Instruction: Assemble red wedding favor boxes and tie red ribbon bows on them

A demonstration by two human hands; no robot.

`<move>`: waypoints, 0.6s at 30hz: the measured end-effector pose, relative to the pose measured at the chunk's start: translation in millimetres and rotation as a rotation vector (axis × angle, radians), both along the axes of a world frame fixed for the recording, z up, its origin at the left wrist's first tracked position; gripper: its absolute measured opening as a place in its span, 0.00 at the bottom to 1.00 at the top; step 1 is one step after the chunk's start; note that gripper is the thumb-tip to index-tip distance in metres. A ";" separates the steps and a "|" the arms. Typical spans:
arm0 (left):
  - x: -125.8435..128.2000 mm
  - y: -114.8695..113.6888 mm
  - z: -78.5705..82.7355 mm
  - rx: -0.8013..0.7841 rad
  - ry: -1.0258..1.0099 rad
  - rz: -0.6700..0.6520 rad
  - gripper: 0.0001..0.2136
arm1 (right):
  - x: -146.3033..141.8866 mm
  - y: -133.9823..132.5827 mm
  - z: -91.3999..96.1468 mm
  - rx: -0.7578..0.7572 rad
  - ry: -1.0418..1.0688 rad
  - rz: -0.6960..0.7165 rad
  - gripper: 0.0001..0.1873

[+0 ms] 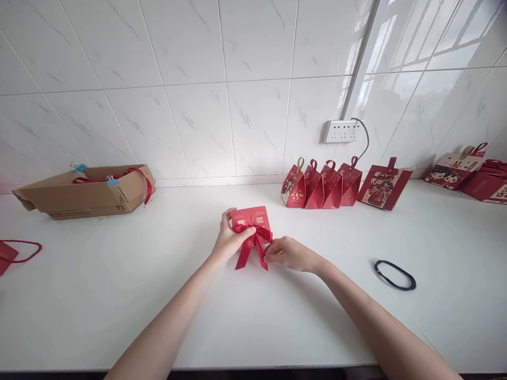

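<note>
A small red gift box [249, 215] with pale printed characters stands near the middle of the white table. Across its front lies a red ribbon bow [247, 248], its two tails hanging toward me. My left hand [232, 232] grips the box at its left side, with the thumb pressed on the bow's knot. At the lower right of the box, my right hand [289, 253] pinches the right tail of the ribbon between thumb and fingers. The back of the box and some of my left fingers are hidden.
An open cardboard box [87, 203] holding red ribbon stands at the left. Several red triangular boxes [312, 192] and a red bag-like box [382, 187] line the wall. More boxes [455, 171] sit far right. A black loop [395, 275] lies at the right.
</note>
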State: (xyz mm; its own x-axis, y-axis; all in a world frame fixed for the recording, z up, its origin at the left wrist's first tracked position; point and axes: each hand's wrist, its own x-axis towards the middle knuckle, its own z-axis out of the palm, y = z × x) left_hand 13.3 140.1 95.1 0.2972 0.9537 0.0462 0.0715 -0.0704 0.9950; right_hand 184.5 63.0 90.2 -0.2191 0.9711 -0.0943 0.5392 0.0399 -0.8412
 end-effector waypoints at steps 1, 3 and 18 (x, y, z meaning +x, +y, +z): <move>0.1 0.2 -0.2 0.002 0.004 0.004 0.33 | -0.1 0.1 0.3 -0.004 0.003 0.008 0.09; 0.2 0.5 -0.5 0.003 0.008 0.010 0.33 | 0.2 0.2 1.4 -0.012 0.004 0.021 0.10; -2.3 1.7 -1.3 0.018 -0.011 -0.021 0.32 | 7.1 -6.0 15.8 -0.115 -0.109 0.078 0.09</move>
